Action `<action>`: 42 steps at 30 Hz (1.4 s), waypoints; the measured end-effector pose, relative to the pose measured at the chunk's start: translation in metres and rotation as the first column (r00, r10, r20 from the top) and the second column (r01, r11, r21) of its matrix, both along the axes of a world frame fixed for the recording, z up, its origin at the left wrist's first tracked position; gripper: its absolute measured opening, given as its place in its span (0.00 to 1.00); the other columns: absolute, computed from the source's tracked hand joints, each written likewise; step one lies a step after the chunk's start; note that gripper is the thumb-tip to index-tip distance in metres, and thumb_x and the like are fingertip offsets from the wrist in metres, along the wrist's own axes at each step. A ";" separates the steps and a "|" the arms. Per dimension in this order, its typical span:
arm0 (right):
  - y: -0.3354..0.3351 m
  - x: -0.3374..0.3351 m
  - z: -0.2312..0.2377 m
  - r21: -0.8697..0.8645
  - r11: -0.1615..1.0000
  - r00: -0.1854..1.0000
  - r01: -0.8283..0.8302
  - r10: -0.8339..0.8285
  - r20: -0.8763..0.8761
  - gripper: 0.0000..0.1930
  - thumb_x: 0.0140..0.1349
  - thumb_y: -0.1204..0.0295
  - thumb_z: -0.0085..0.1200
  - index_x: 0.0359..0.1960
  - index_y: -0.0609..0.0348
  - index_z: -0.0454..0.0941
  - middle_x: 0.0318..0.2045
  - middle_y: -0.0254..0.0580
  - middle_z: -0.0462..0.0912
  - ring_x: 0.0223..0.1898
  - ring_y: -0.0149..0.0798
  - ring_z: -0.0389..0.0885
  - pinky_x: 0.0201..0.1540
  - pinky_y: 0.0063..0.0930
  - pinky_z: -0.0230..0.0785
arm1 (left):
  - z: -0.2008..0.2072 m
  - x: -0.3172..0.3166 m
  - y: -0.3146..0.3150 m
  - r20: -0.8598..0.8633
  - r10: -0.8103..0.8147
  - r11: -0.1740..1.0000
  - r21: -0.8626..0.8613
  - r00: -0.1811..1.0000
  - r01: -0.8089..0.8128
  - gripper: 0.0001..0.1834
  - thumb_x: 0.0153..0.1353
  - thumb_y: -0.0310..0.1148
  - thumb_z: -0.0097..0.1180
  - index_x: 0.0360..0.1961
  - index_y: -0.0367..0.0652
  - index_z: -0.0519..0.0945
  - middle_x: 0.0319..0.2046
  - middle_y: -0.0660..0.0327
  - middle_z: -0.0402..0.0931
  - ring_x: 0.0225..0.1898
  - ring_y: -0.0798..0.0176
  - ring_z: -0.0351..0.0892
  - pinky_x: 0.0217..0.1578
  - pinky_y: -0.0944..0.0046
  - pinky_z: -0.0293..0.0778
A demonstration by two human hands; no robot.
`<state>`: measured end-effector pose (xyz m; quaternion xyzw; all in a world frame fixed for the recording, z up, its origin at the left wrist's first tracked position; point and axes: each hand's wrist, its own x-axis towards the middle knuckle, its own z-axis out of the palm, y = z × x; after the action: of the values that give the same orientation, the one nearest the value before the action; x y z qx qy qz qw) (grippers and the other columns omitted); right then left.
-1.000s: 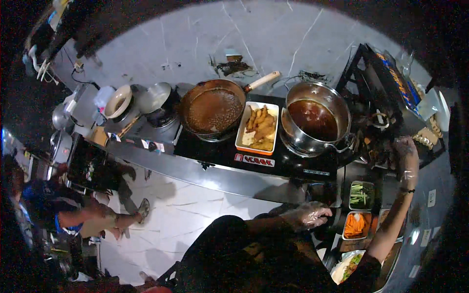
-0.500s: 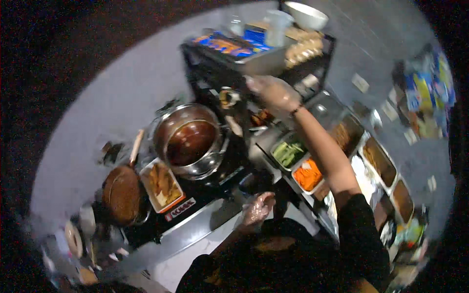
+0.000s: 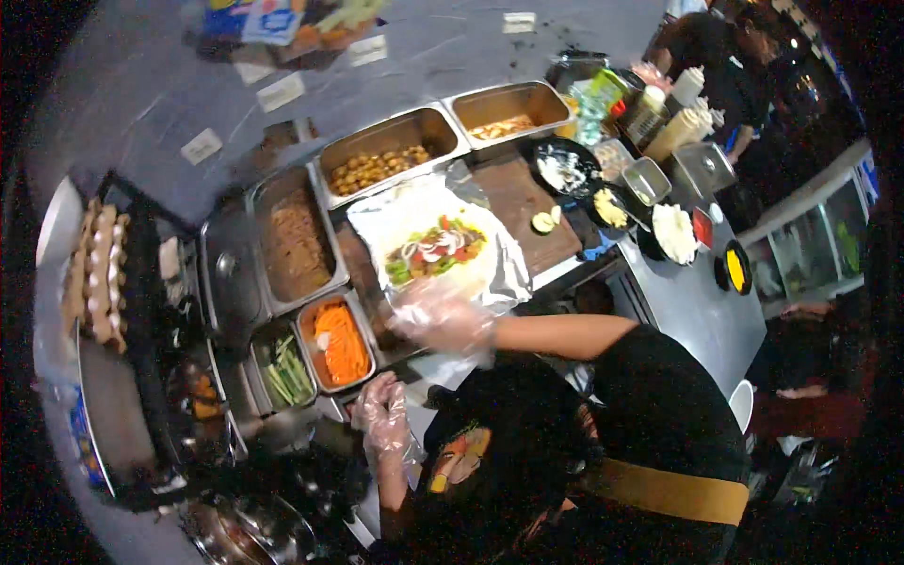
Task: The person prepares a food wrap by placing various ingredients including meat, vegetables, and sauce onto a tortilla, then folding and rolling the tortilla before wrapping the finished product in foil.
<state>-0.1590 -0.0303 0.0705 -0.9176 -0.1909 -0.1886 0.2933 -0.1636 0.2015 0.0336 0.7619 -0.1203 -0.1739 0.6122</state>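
Note:
A flatbread [image 3: 461, 272] topped with lettuce, red pieces and sliced onion rings [image 3: 436, 247] lies on a sheet of foil [image 3: 513, 275]. Over its near edge is my right hand [image 3: 443, 318], in a clear plastic glove. Motion smears its fingers, so whether they hold anything cannot be made out. My left hand [image 3: 384, 414], gloved too, hovers close to my body beside the pan of carrot strips [image 3: 341, 345]. Its fingers are curled together and nothing shows in them. Left of the carrots sits a pan of cucumber sticks [image 3: 286, 371].
Metal pans of browned filling [image 3: 299, 235], small round pieces [image 3: 381, 169] and pale slices [image 3: 504, 125] line the counter's far side. Cut halves [image 3: 544, 221] lie on a brown board [image 3: 513, 193]. Sauce bottles [image 3: 673, 132] stand far right, near other people. An egg tray [image 3: 97, 273] is far left.
My view has swung right, from the stove and pots to the foil and flatbread. My right hand has come back from the rack to the flatbread; my left hand stays close to my body.

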 end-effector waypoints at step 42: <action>-0.206 0.004 -0.070 0.591 0.639 0.800 0.492 -0.063 -0.597 0.09 0.54 0.76 0.58 0.38 0.59 0.78 0.32 0.36 0.81 0.36 0.28 0.77 0.39 0.26 0.71 | -0.055 0.152 -0.188 0.312 -0.365 0.917 -0.043 0.877 0.397 0.07 0.54 0.28 0.57 0.33 0.35 0.80 0.35 0.53 0.81 0.38 0.56 0.81 0.39 0.62 0.76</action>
<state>-0.1545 -0.2365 0.0001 -0.7588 0.1369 -0.0348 0.6358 -0.0119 0.0132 -0.0213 0.7072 -0.3680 -0.1676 0.5800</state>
